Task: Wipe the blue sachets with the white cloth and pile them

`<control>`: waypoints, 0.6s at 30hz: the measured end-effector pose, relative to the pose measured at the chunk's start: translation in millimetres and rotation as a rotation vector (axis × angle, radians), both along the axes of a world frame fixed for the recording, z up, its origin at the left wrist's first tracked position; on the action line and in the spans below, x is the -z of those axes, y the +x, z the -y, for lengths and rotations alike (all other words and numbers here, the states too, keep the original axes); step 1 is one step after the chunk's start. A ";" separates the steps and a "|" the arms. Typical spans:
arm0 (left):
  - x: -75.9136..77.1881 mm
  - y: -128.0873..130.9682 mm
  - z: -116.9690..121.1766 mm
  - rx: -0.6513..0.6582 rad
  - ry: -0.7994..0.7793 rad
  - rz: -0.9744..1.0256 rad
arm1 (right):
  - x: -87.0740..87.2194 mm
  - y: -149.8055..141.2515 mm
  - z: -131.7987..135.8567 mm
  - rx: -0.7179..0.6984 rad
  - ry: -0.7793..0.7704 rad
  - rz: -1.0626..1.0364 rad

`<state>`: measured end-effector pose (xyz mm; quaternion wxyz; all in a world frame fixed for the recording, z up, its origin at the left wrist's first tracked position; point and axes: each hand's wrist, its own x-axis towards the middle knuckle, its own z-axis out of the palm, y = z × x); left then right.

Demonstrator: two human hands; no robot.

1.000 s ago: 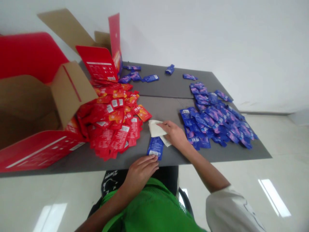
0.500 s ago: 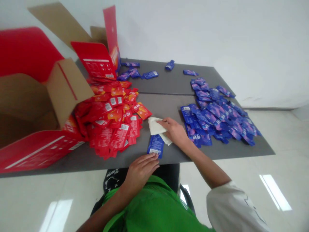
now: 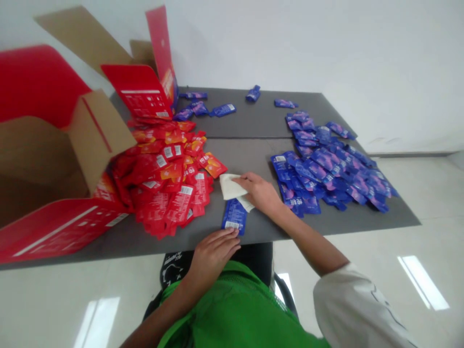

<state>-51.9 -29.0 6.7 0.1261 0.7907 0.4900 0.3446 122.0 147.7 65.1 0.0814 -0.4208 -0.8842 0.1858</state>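
Note:
A blue packet (image 3: 234, 216) lies flat near the table's front edge, its barcode end toward me. My left hand (image 3: 214, 251) rests its outstretched fingers on that near end. My right hand (image 3: 259, 192) is closed on a folded cream-coloured cloth (image 3: 231, 187), which covers the far end of the packet. Whether the cloth touches the packet all along, I cannot tell. Just left of the cloth is an orange-and-red packet (image 3: 213, 165), at the edge of a heap of red packets (image 3: 174, 193).
To the right spreads a heap of blue packets (image 3: 326, 169). Several loose blue packets (image 3: 223, 110) lie along the back of the grey table (image 3: 253, 150). Two open red cartons stand at the left, a near one (image 3: 65, 227) and a far one (image 3: 141, 89). A white wall rises behind.
My right hand and the cloth have shifted slightly left and up the packet. My left hand stays on the packet's near end. The camera view has turned a little.

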 end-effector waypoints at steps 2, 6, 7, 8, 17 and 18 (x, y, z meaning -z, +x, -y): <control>0.7 0.2 1.1 -0.002 -0.003 -0.004 | -5.6 2.2 12.0 -0.021 0.028 -0.061; 3.0 -1.9 5.2 -0.053 -0.040 -0.079 | -2.1 6.4 65.8 -0.223 -0.040 -0.125; 2.9 -2.5 5.6 -0.066 -0.051 -0.100 | 1.3 6.6 74.0 -0.264 -0.072 -0.120; 2.4 -2.9 5.6 -0.069 -0.058 -0.109 | 5.0 6.2 76.7 -0.281 -0.099 -0.117; -5.3 1.9 -0.6 -0.024 -0.001 0.014 | -0.2 5.9 0.8 0.020 0.023 -0.040; -4.4 1.6 0.3 -0.023 -0.006 0.014 | -3.8 7.4 8.8 0.000 0.028 -0.078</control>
